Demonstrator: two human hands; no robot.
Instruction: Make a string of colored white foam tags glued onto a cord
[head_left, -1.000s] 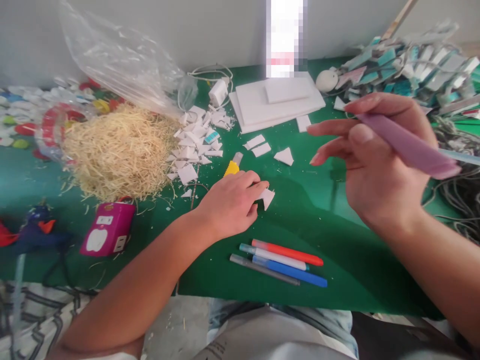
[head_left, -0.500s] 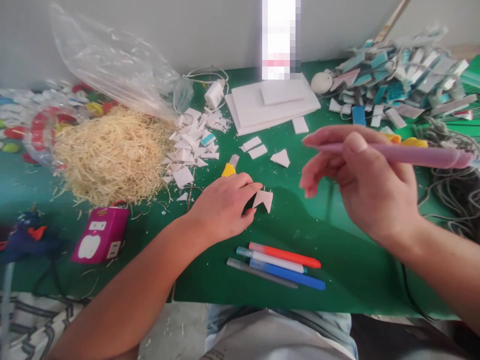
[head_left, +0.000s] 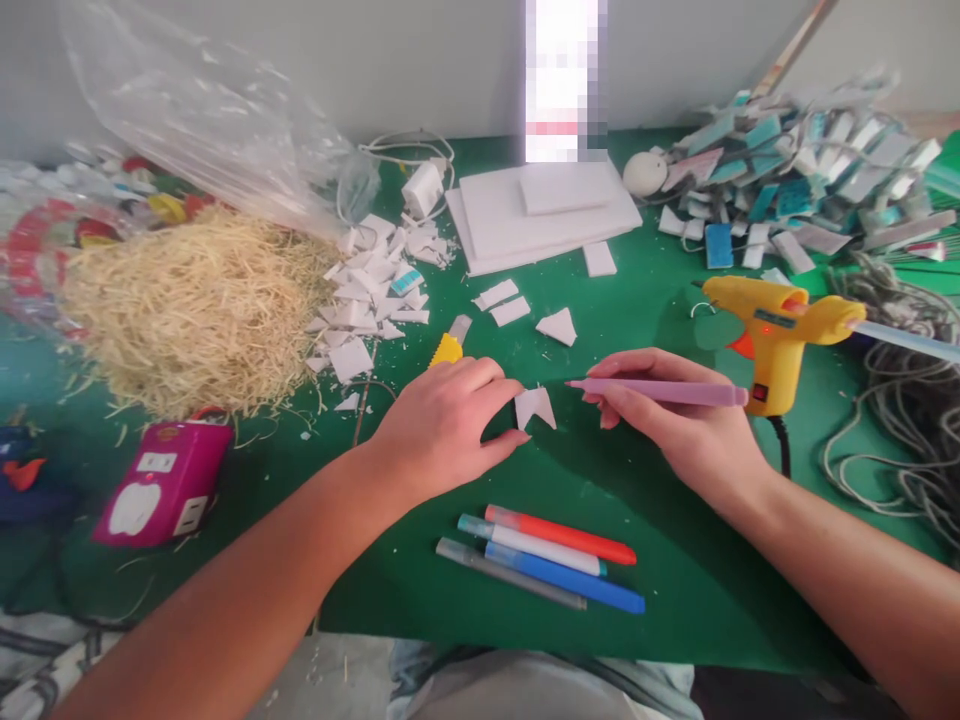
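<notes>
My left hand [head_left: 454,425] rests on the green table, thumb and forefinger curved around the left edge of a small notched white foam piece [head_left: 535,408] and steadying it there. Between the fingers of my right hand [head_left: 675,420] is a pink marker [head_left: 667,391], its tip pointing left, a short way right of the foam piece. A yellow utility knife [head_left: 448,348] lies just beyond my left hand, partly hidden by it. Closer to me lie several markers side by side: a red one [head_left: 559,534], a white one [head_left: 536,546], a blue one [head_left: 564,577] and a grey one [head_left: 510,573].
A yellow glue gun [head_left: 776,335] stands at the right beside tangled grey cord [head_left: 885,440]. White foam sheets [head_left: 547,230] and scraps [head_left: 367,290] lie farther back. Left are a straw heap [head_left: 195,310] and a magenta power adapter [head_left: 165,480]. Foam offcuts [head_left: 810,170] fill the back right.
My right hand has come down and left with the pink marker, bringing its tip near the foam piece and uncovering the glue gun. My left hand stays beside the foam piece.
</notes>
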